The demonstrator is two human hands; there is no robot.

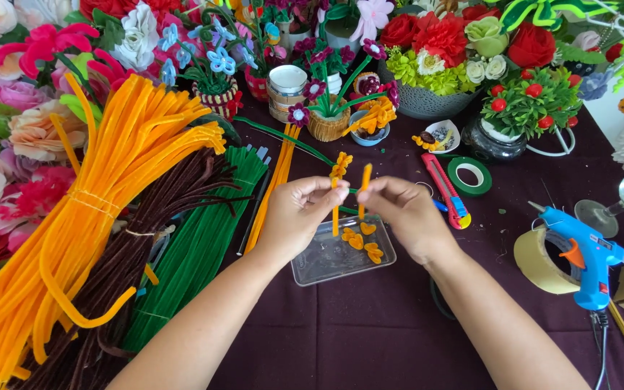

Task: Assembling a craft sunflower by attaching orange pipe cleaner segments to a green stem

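At the centre of the frame: my two hands meet above a clear plastic tray [319, 266] on the dark purple worktop [370, 325].
Left hand: my left hand [294, 217] is clenched around an orange pipe cleaner stem [336, 209], whose crimped, bunched top [340, 165] rises just above my fingers [326, 189].
Right hand: my right hand [406, 217] pinches a second, short orange pipe cleaner piece [364, 189], upright and just beside the stem; I cannot tell whether the two touch.
Tray: small orange heart-shaped loops [361, 240] lie in it, directly under my hands.
Left of the frame: bundles of orange pipe cleaners [102, 195], brown pipe cleaners [149, 231] and green pipe cleaners [204, 238] lie fanned side by side.
Right of the frame: a blue glue gun [583, 253] rests on a roll of tan tape [536, 261]; a red utility knife [445, 189] and a roll of green tape [469, 175] lie near my right hand.
Top of the frame: finished flower arrangements in pots and baskets line the worktop's far edge.
Step in hand: by my judgement, I am joining the short piece onto the crimped stem.
Next move: it seems to call for a firm left-hand grip while the right-hand fingers wind the short piece tightly round the stem, keeping it from slipping.
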